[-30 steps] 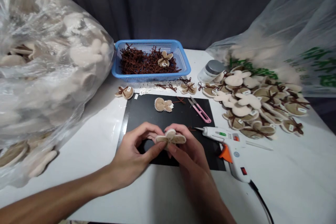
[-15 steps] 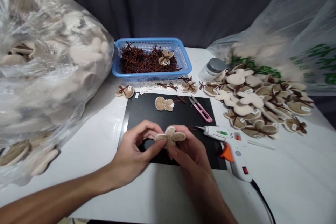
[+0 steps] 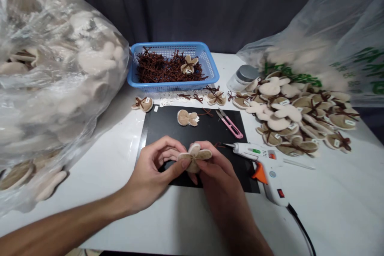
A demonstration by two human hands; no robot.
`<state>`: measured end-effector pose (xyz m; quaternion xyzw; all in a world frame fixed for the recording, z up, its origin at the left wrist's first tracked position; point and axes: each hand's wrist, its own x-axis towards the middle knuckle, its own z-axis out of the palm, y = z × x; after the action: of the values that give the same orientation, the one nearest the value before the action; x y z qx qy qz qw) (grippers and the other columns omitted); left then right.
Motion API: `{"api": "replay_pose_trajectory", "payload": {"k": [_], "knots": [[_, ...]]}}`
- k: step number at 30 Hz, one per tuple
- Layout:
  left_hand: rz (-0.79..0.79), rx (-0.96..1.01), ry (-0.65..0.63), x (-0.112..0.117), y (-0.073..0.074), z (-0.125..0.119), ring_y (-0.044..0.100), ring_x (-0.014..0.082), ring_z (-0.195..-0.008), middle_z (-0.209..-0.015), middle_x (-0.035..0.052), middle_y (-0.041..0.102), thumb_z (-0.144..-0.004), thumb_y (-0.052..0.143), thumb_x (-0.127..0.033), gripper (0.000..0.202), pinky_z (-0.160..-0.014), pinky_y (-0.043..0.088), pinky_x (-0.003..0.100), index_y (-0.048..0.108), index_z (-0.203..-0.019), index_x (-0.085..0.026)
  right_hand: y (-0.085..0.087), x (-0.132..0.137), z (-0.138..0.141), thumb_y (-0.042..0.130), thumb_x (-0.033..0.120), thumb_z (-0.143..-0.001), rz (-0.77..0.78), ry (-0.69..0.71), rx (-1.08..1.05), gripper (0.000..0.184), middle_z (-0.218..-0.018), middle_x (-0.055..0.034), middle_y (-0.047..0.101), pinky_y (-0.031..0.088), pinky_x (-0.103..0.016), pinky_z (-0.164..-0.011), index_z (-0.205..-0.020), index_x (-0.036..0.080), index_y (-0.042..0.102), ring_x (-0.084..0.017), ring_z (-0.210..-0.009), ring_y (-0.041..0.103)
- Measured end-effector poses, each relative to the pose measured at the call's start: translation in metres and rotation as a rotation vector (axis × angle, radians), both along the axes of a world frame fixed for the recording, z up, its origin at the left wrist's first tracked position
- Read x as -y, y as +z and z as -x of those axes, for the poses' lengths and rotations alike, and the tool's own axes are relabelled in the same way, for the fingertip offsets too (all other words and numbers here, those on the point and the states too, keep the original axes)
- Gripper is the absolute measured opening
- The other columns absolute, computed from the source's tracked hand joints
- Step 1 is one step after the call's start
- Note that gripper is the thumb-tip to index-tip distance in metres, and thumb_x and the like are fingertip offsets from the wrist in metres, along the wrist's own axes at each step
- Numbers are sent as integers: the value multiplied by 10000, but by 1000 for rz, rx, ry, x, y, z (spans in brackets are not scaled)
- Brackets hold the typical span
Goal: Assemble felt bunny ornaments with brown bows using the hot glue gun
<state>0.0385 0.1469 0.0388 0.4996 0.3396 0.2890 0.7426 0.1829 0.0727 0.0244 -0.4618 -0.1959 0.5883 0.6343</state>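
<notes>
Between my two hands is a small beige plush bunny piece (image 3: pixel 195 155) with rounded ears, held above the black mat (image 3: pixel 162 130). My left hand (image 3: pixel 160 166) pinches its left side with thumb and fingers. From the other side, my right hand (image 3: pixel 217 168) grips it, the thumb pressed on its front. A second bunny piece (image 3: pixel 187 118) lies on the mat beyond my hands, a white tag under its ears. Near my right hand rests a white hot glue gun (image 3: pixel 255 152) with an orange trigger. Pink thread snips (image 3: pixel 230 125) lie at the mat's right.
A blue basket (image 3: pixel 174 85) of brown bows stands at the back. Right of it are a grey-lidded jar (image 3: pixel 244 77) and a pile of finished bunnies with bows (image 3: pixel 285 116). A large clear bag (image 3: pixel 60 68) of plush pieces fills the left; another bag (image 3: pixel 339 52) stands right.
My right thumb has shifted up on the bunny piece, showing more of its lower front. Both hands stay in nearly the same place; the other things have not moved.
</notes>
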Motion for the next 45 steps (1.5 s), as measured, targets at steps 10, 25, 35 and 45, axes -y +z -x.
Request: {"api": "replay_pose_trajectory", "payload": {"k": [10, 25, 35, 45], "knots": [[-24, -40, 62, -8, -2, 2, 717, 142, -769, -859, 35, 750, -815, 932, -342, 308, -735, 581, 230, 703, -928, -170, 1, -2, 0, 693, 420, -909, 47, 65, -144, 218, -917, -28, 569, 412, -268, -554, -1036, 243, 685, -179, -750, 513], [-214, -195, 121, -15, 0, 2, 730, 160, -777, -940, 79, 824, -830, 876, -298, 258, -751, 612, 259, 797, -1033, -159, 7, -5, 5, 869, 438, -874, -11, -63, 205, 285, -650, 18, 680, 543, -227, -502, -885, 204, 705, -117, -529, 605], [-377, -263, 181, -7, 4, 2, 766, 162, -691, -837, 34, 835, -781, 802, -134, 288, -708, 646, 265, 749, -1063, -169, 5, 3, 14, 884, 368, -861, -5, -113, 454, 201, -762, -28, 778, 646, -275, -628, -863, 213, 757, -178, -670, 749], [-349, -247, 96, -9, -4, 3, 776, 165, -888, -1004, 48, 819, -940, 750, -257, 271, -855, 633, 294, 635, -1179, -200, -2, 7, 15, 829, 263, -914, -80, -223, 563, 52, -871, -37, 797, 690, -299, -682, -885, 225, 808, -187, -754, 772]]}}
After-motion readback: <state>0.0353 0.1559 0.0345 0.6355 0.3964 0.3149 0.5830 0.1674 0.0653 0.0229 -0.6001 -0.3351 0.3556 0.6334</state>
